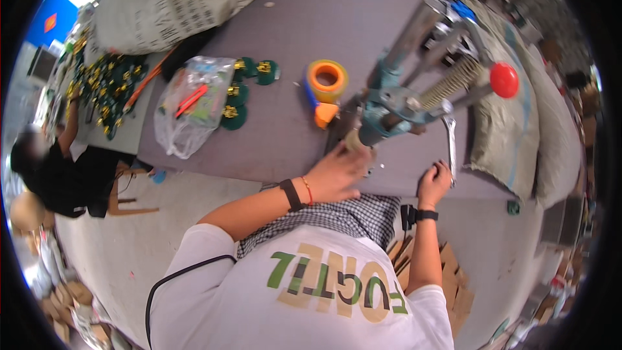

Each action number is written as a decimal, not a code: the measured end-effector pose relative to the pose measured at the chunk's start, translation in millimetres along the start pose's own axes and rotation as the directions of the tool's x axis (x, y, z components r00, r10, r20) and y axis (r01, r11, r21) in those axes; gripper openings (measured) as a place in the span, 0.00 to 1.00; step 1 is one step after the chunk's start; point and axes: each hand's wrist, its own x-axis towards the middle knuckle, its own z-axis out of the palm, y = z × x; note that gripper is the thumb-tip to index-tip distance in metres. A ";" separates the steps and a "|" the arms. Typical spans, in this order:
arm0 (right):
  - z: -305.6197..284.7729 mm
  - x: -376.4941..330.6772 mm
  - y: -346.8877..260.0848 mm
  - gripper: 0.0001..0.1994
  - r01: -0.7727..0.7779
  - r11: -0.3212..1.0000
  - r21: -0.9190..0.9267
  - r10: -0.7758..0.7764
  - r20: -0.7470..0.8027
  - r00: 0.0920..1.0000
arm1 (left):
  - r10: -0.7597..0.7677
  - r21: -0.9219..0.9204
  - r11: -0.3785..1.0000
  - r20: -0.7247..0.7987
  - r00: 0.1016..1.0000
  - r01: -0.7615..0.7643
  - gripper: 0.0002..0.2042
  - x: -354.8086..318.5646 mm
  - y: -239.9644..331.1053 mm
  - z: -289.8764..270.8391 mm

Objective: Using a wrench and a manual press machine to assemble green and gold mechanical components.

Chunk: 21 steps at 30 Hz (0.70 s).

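Note:
A blue-green hand press (382, 113) with a coil spring (453, 81) and a red ball knob (504, 80) on its lever stands at the table's front. My left hand (337, 172) is at its lower end, slightly blurred, thumb and fingers apart, beside a tan piece (354, 140) under the press head. By the table's front edge, my right hand (435, 185) has its fingers curled; whether anything is inside them is hidden. Just beyond them lies a silver wrench (451, 146). Left of the press sit a roll of orange-yellow tape (327, 80) and an orange tape end piece (326, 115).
Green discs with gold pieces (265, 71) lie beside a clear plastic bag (194, 107) holding a red cutter (191, 101). Full woven sacks (505, 110) stand at the right; a white sack (172, 6) lies far left. A person (65, 168) works over a green-and-gold heap (107, 87).

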 end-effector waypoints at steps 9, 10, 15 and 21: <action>-4.3 2.1 2.0 0.07 -0.011 1.000 -0.006 0.011 0.007 1.000 | -0.586 0.098 0.476 -0.705 0.399 0.874 0.20 -94.5 -103.6 -56.5; -4.1 1.8 1.4 0.07 -0.008 1.000 -0.015 0.008 0.001 1.000 | -0.600 0.151 0.460 -0.674 0.432 0.875 0.19 -110.6 -113.3 -58.8; 1.5 10.7 -10.5 0.08 -0.018 0.999 0.029 0.015 0.090 0.996 | -0.758 0.071 0.566 -0.347 0.553 0.821 0.18 -124.0 -110.0 -68.9; -49.6 75.5 -84.7 0.15 -0.344 0.712 0.612 0.230 0.260 0.938 | -0.686 0.021 0.660 -0.393 0.613 0.751 0.18 -130.5 -110.5 -64.3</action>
